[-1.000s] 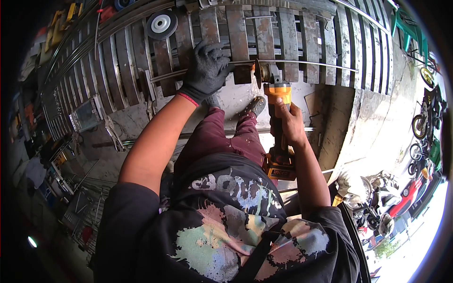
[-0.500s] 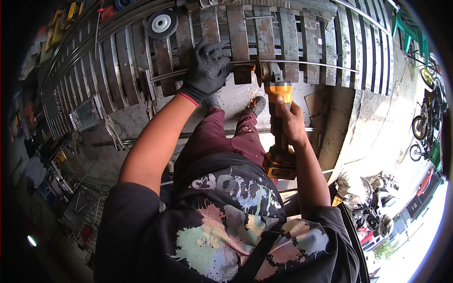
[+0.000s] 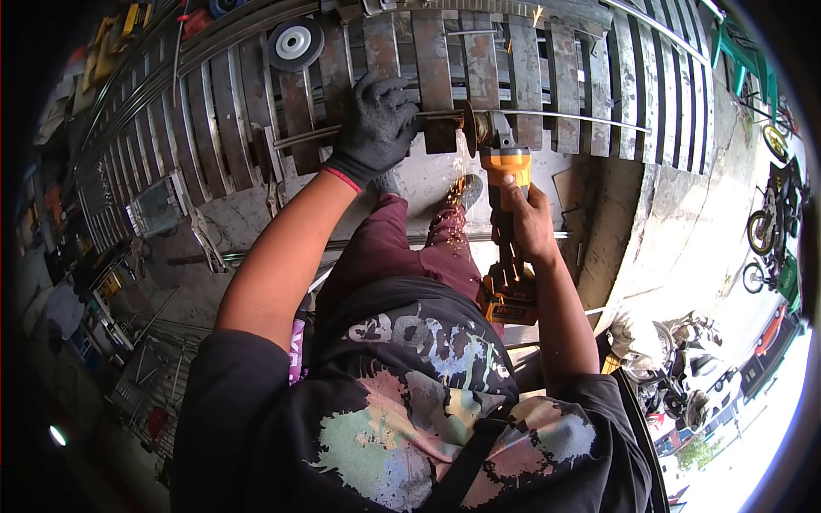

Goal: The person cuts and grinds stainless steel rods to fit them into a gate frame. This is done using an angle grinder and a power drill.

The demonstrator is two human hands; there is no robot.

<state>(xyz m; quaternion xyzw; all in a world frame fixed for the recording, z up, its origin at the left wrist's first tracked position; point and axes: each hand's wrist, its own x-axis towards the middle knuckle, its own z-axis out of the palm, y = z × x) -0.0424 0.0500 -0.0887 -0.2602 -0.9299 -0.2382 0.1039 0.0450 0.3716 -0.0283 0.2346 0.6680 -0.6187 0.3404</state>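
Observation:
A cordless angle grinder (image 3: 506, 162), yellow and black, is held upright in my bare right hand (image 3: 532, 221), its thumb on the yellow body. Its cutting disc (image 3: 469, 128) meets a thin metal rod (image 3: 581, 117) lying across the slatted metal bench (image 3: 432, 51). Orange sparks (image 3: 455, 209) fall from the disc over my shoe and trouser leg. Just left of the disc, my left hand (image 3: 373, 126), in a dark glove, is closed over the rod and presses it against the slats; the fingertips are partly hidden.
A round abrasive wheel (image 3: 295, 44) lies on the bench at upper left. Locking clamps (image 3: 203, 235) hang along the bench's near edge. Motorcycles (image 3: 761, 227) stand at the far right, beside a green stool (image 3: 742, 61). Metal stock and tools crowd the left side.
Both hands and the grinder stay nearly in place. The spark stream is denser, and a few sparks now fly above the bench. A purple item shows beside my left sleeve.

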